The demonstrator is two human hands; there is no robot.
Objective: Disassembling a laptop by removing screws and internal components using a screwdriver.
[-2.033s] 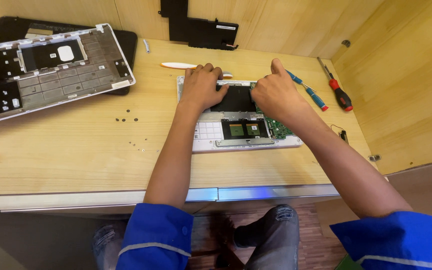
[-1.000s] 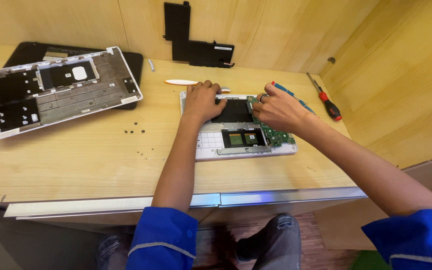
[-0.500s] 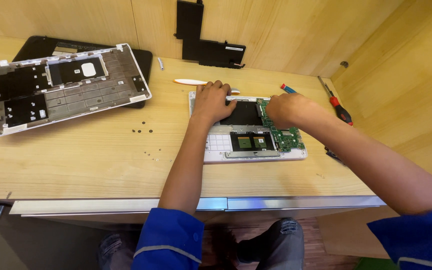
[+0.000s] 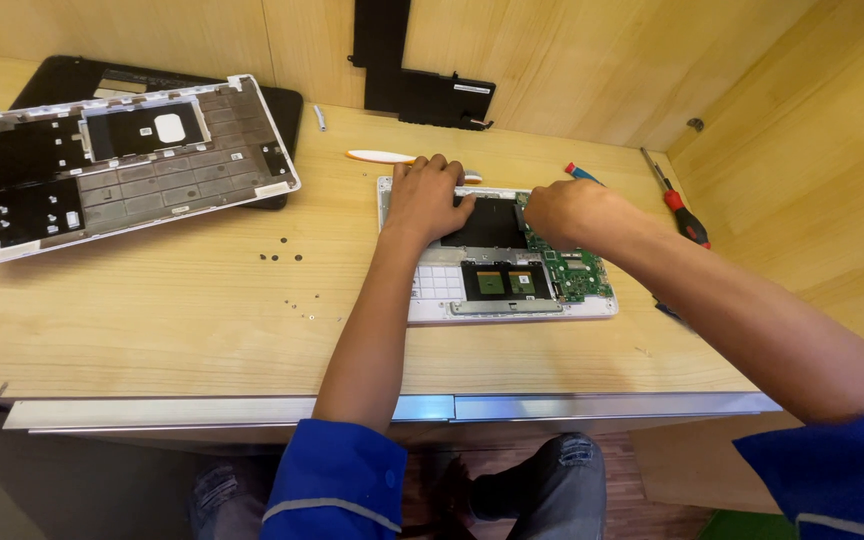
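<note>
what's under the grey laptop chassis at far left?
The grey opened laptop chassis lies on a black flat laptop cover, whose far and right edges stick out. The rest of the cover is hidden.

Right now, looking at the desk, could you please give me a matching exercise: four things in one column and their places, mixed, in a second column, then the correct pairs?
Things:
1. red-handled screwdriver
2. loose screws
3. white pry tool
4. green circuit board

Places:
A. inside the opened laptop base, at its right side
B. on the bare wood between the two laptop shells
C. near the right wall, beyond the right hand
D. just behind the left hand

Pairs: 1-C, 2-B, 3-D, 4-A
</note>
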